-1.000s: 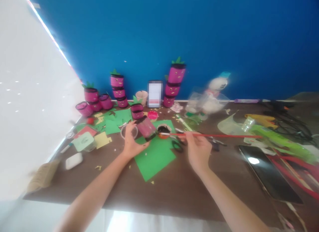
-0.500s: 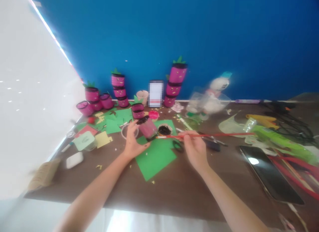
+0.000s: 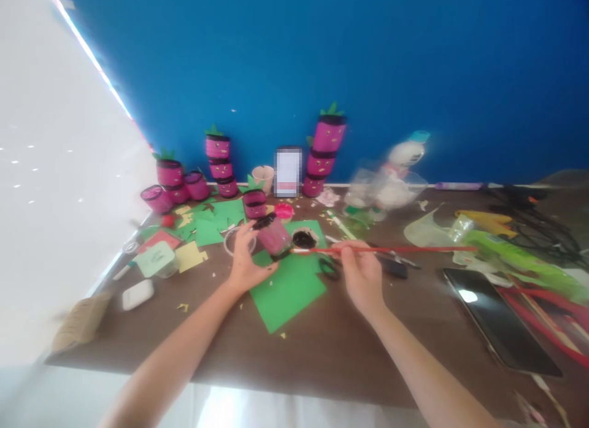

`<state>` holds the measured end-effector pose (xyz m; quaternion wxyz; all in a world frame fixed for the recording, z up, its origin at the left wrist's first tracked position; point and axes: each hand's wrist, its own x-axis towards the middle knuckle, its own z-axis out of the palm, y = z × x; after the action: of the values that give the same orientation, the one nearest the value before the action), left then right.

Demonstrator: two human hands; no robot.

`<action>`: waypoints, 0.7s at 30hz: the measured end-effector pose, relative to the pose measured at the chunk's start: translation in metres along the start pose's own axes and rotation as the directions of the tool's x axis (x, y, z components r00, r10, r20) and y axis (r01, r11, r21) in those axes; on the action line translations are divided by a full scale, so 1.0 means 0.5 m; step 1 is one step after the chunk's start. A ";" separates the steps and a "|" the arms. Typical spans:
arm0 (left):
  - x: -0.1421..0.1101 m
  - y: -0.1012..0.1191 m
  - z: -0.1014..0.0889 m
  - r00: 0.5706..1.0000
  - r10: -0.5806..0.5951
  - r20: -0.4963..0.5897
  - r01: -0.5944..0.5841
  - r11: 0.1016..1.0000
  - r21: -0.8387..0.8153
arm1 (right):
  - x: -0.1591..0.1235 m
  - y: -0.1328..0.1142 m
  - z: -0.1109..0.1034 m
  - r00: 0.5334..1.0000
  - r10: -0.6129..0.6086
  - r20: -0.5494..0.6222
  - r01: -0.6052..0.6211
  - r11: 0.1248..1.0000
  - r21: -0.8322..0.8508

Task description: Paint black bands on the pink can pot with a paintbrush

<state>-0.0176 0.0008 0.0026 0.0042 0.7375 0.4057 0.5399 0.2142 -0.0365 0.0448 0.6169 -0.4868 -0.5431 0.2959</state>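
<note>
My left hand point(image 3: 243, 262) is closed around a pink cup with black rims point(image 3: 273, 235), held tilted above a green paper sheet point(image 3: 288, 287). My right hand point(image 3: 361, 271) pinches a long red-handled paintbrush point(image 3: 405, 249) that lies almost level, its tip touching the lower black rim of the pink cup. A small pot of black paint point(image 3: 304, 238) sits just behind the brush tip. Black scissors point(image 3: 327, 268) lie between my hands.
Stacks of finished pink cups with green leaf tops point(image 3: 322, 152) stand along the blue wall point(image 3: 368, 60). Paper scraps point(image 3: 188, 256) litter the left side. A dark phone point(image 3: 499, 321), a green glue gun point(image 3: 510, 256) and cables lie right. The brown table's point(image 3: 322, 354) front edge is near.
The brush tip moved from the black paint pot over to the pink cup's rim. My right hand shifted slightly left; the left hand kept holding the cup.
</note>
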 end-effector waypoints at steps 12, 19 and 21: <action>-0.001 -0.002 0.002 0.999 -0.040 -0.021 0.038 0.997 -0.062 | 0.015 0.005 -0.021 0.994 -0.064 -0.086 0.060 0.997 -0.052; 0.000 -0.005 0.003 0.995 -0.080 -0.053 0.081 0.997 0.019 | 0.031 0.022 -0.032 0.984 -0.149 -0.093 0.121 0.960 -0.254; 0.001 -0.005 0.003 0.996 -0.079 -0.051 0.081 0.996 0.028 | 0.031 0.032 -0.029 0.985 -0.170 -0.024 0.152 0.930 -0.335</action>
<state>-0.0180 0.0035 0.0013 0.0046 0.7069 0.4428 0.5515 0.2345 -0.0212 0.0368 0.5625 -0.5449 -0.6068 0.1359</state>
